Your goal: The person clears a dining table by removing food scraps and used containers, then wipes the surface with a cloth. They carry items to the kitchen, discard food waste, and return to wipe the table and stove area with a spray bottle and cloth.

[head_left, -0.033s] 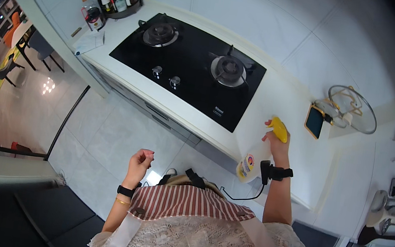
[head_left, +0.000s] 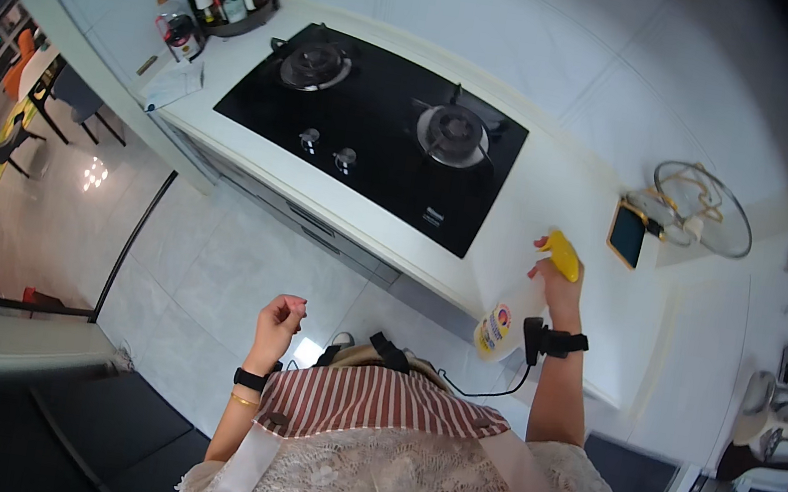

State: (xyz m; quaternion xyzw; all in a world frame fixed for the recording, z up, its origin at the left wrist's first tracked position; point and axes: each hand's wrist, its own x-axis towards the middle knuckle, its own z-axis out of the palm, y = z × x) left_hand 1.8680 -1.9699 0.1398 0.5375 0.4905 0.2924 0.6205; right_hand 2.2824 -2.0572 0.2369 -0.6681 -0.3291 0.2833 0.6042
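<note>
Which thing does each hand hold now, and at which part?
The right hand grips a spray bottle at its yellow trigger head. The left hand holds nothing; its fingers are curled.

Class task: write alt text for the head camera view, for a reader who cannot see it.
A person's right hand grips a yellow-capped spray bottle on a white counter beside a black glass two-burner hob. The left hand hangs loosely curled and empty above the pale tiled floor.
</note>
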